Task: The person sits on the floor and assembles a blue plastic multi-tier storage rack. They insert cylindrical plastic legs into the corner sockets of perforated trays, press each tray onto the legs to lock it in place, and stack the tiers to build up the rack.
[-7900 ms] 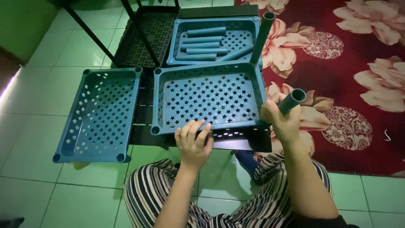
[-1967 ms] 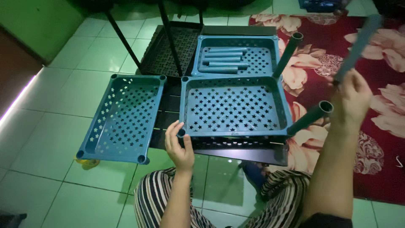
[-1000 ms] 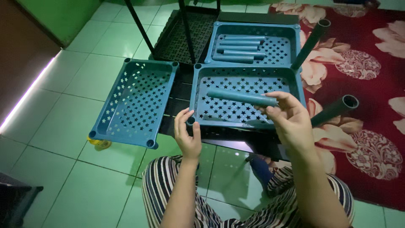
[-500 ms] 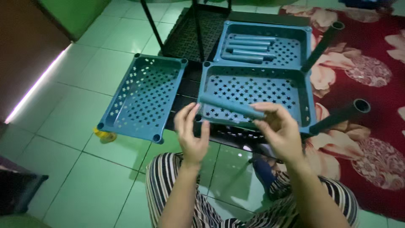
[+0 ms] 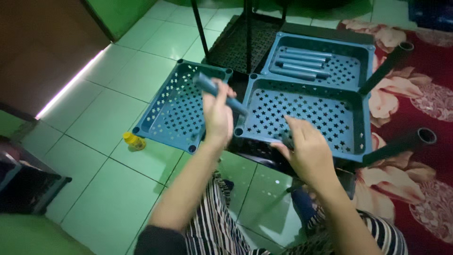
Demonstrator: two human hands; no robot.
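Observation:
My left hand (image 5: 218, 113) grips a short blue plastic tube (image 5: 205, 83), held slanted above the gap between two perforated blue trays. My right hand (image 5: 304, 148) rests on the near rim of the middle tray (image 5: 306, 111), fingers curled over the edge; whether anything is inside them is unclear. Two dark tubes stand slanted from that tray's right corners, one (image 5: 398, 146) near and one (image 5: 384, 71) far. The left tray (image 5: 177, 111) lies flat on the floor. The far tray (image 5: 347, 61) holds several loose blue tubes (image 5: 302, 63).
A black wire rack with thin black legs (image 5: 238, 42) stands beyond the trays. A small yellow bottle (image 5: 133, 140) lies on the green tiled floor at left. A red flowered carpet (image 5: 420, 113) covers the right side. My striped trousers (image 5: 222, 226) are at the bottom.
The blue tube has passed from my right hand to my left hand and moved left. My right hand has dropped onto the middle tray's near rim.

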